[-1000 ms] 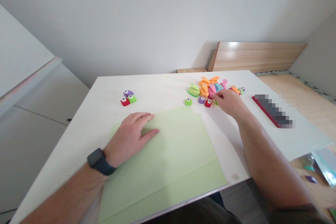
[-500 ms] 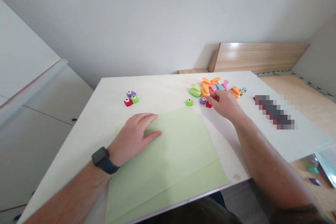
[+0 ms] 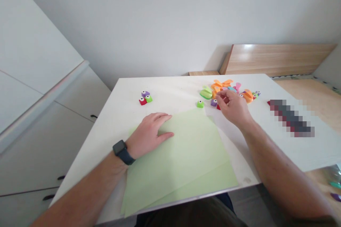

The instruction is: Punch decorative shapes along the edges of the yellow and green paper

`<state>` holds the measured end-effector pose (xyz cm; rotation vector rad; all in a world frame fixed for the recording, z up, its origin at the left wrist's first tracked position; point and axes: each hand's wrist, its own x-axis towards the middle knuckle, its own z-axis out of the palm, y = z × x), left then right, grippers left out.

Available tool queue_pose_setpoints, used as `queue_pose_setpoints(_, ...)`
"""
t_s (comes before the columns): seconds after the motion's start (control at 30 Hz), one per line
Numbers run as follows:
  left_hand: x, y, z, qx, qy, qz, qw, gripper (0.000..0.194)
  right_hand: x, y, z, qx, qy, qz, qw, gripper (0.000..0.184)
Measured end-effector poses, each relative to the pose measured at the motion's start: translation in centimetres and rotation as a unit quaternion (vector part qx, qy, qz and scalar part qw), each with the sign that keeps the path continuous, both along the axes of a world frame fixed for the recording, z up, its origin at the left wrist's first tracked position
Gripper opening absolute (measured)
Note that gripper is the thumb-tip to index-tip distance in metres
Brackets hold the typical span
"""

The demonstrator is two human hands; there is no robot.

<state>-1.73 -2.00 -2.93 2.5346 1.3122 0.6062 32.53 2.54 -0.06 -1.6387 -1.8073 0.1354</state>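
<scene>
My left hand (image 3: pixel 150 133), a dark watch on its wrist, lies with thumb and fingers apart on pale green sheets of paper (image 3: pixel 186 159). My right hand (image 3: pixel 236 110) is at the front of a pile of coloured plastic pieces, its thumb and fingers curled together; what they hold, if anything, is hidden. Just by its fingertips are a purple piece with an eye (image 3: pixel 214 102) and a red piece (image 3: pixel 218 107), partly covered. A small green piece with an eye (image 3: pixel 200 104) stands left of them. Behind are a larger green piece (image 3: pixel 206 93) and several orange pieces (image 3: pixel 227 83).
On the white table's (image 3: pixel 106 120) left side sit a purple (image 3: pixel 145 93), a red (image 3: pixel 143 101) and a green piece (image 3: pixel 148 98) with eyes. A pixelated dark object (image 3: pixel 290 117) lies at right. Beyond are a wooden headboard (image 3: pixel 277 58) and white cabinets (image 3: pixel 74 113).
The view has turned slightly left, so everything appears further right. My right hand's fingers are curled a little more beside the pile. My left hand remains spread on the paper.
</scene>
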Motion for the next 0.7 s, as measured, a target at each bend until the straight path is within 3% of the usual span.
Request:
queue_pose_setpoints(0.17, 0.0, -0.1, -0.1, -0.001, -0.016, -0.006, 1.000, 0.056, 0.8, 0.1, 0.3, 0.017, 0.032, -0.050, 0.998, 0.031)
queue_pose_setpoints(0.3, 0.0, -0.1, -0.1, 0.001, -0.013, -0.015, 1.000, 0.057, 1.1, 0.2, 0.3, 0.019, 0.033, -0.052, 0.998, 0.031)
queue_pose_setpoints(0.6, 0.0, 0.0, 0.0, -0.001, -0.016, -0.011, 1.000, 0.058, -0.1, -0.4, -0.1, -0.028, 0.014, 0.012, 0.999, 0.029)
queue_pose_setpoints(0.7, 0.0, 0.0, 0.1, -0.002, -0.010, -0.011, 1.000, 0.059, -0.5, -0.9, 0.1, -0.070, -0.013, 0.074, 0.995, 0.025)
